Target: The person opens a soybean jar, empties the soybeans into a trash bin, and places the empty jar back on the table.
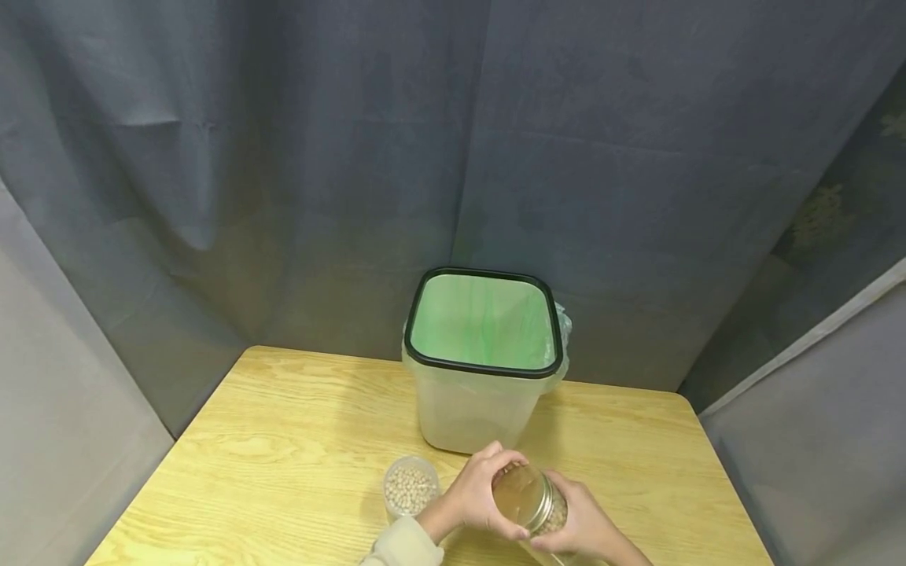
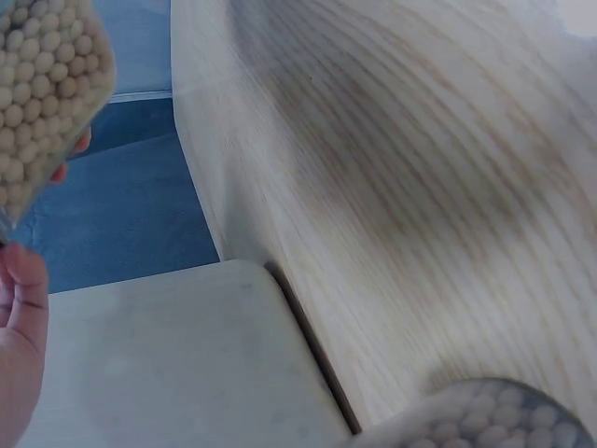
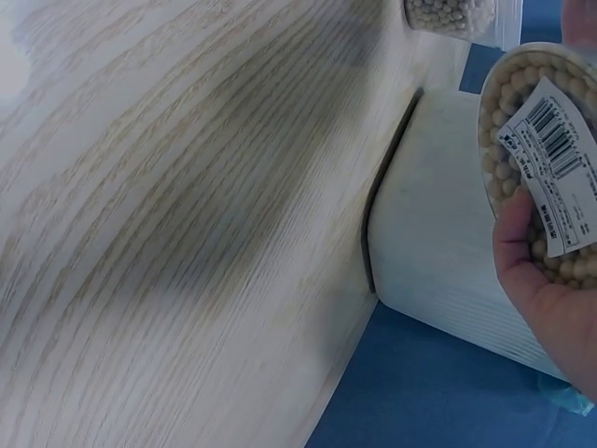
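My left hand (image 1: 481, 494) curls round the metal-rimmed lid end of a clear jar (image 1: 558, 514) of round beige beans, which look like soybeans. At its other end, my right hand (image 1: 582, 525) grips the jar's body. The jar is tilted above the table, in front of the bin. In the right wrist view, the jar's bean-filled end with a white barcode label (image 3: 552, 154) faces the camera, and the right thumb (image 3: 515, 243) presses beside the label. A second clear container (image 1: 410, 486) of similar beans stands on the table, left of my left hand.
A whitish bin (image 1: 474, 409) with a black rim and a green liner (image 1: 481, 322) stands at the back of the wooden table (image 1: 283, 464). Dark curtains (image 1: 354, 157) hang behind it. Below my hands, something pale and clear is partly hidden.
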Motion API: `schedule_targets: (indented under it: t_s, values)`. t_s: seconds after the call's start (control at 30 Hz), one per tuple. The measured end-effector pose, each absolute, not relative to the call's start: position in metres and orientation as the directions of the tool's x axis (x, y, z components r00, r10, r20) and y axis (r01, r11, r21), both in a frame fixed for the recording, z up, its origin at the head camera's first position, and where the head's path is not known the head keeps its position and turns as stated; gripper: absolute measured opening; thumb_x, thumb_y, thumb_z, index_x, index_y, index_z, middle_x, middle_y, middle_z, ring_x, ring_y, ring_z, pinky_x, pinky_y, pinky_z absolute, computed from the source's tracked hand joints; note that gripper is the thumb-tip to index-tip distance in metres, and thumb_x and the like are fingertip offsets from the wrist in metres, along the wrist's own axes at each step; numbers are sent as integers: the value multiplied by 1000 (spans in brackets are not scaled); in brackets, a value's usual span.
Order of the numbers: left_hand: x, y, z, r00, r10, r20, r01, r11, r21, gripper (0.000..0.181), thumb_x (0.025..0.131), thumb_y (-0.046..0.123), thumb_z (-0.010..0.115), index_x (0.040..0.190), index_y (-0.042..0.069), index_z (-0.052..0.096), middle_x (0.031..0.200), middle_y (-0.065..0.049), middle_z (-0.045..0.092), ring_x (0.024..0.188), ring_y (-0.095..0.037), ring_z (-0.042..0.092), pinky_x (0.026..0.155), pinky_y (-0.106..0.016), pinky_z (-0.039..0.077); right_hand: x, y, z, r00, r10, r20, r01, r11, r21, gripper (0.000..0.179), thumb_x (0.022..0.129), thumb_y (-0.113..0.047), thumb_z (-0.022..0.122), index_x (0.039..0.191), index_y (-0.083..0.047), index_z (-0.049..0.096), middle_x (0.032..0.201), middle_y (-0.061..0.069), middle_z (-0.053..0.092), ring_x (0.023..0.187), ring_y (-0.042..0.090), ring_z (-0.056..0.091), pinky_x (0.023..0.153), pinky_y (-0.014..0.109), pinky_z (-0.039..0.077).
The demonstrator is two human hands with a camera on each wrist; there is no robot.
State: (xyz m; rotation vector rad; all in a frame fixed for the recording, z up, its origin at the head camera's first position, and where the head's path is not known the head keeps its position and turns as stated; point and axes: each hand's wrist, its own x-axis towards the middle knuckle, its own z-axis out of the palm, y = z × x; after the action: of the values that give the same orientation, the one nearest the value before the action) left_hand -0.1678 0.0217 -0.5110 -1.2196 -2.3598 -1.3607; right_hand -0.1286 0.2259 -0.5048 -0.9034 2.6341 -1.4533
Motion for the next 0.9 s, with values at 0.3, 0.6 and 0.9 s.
schedule_targets:
  t_s: [0.3, 0.6, 0.9]
  values:
    - [-167, 21, -510, -687, 542, 484, 686, 263, 678, 78, 42, 36, 87, 111, 15, 57, 83, 4, 45, 68, -2, 40, 57, -10, 38, -130, 224, -503, -808, -480, 340, -557, 438, -706, 77, 54, -24, 85, 117, 3, 50, 98, 7, 63, 83, 9, 59, 67, 27, 51]
    - [-166, 20, -505, -662, 548, 512, 720, 275, 637, 78, 40, 37, 88, 108, 14, 57, 82, 4, 46, 67, -1, 40, 56, -8, 38, -126, 220, -502, -825, -470, 313, -524, 431, -734, 79, 53, -26, 87, 119, -6, 49, 99, -2, 61, 83, 8, 58, 69, 28, 51]
    - [-168, 20, -506, -681, 516, 519, 713, 307, 630, 77, 40, 38, 88, 107, 16, 57, 82, 6, 46, 66, 0, 41, 55, -8, 38, -125, 213, -503, -877, -376, 301, -468, 517, -717, 78, 53, -29, 87, 117, -5, 50, 99, -1, 61, 83, 9, 58, 68, 28, 51]
